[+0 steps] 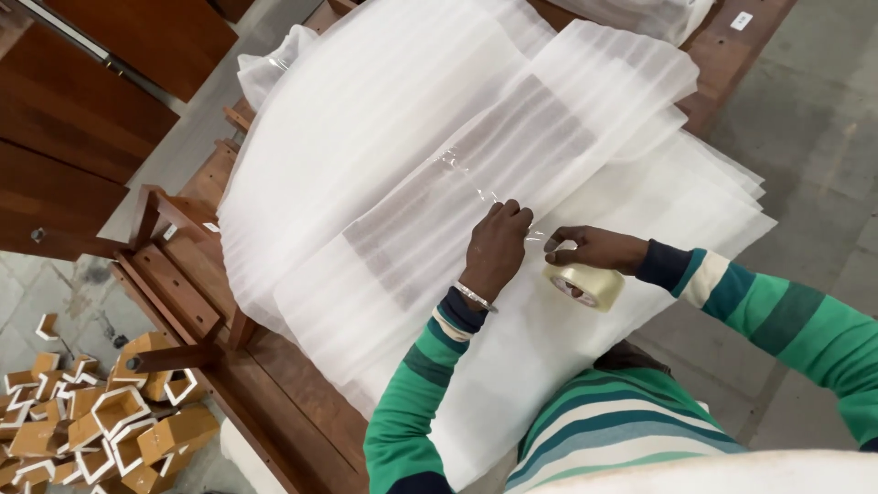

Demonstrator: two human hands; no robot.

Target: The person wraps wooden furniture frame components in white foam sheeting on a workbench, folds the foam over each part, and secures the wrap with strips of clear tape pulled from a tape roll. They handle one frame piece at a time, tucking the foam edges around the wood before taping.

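Observation:
White foam wrapping sheets [384, 146] lie spread over a wooden furniture piece [293, 393], and a darker panel shows through the foam in the middle. My left hand [497, 249] presses down on the foam and pinches a strip of clear tape [471, 178] that runs up and left across the sheet. My right hand [594, 248] grips a roll of clear packing tape [585, 284] just to the right of the left hand, with the tape drawn out between the two hands. Green striped sleeves cover both arms.
A pile of small brown and white corner blocks [101, 416] lies on the floor at the lower left. Dark wooden panels [82, 101] stand at the upper left. More foam-wrapped pieces [640, 14] sit at the top, with grey concrete floor [814, 137] on the right.

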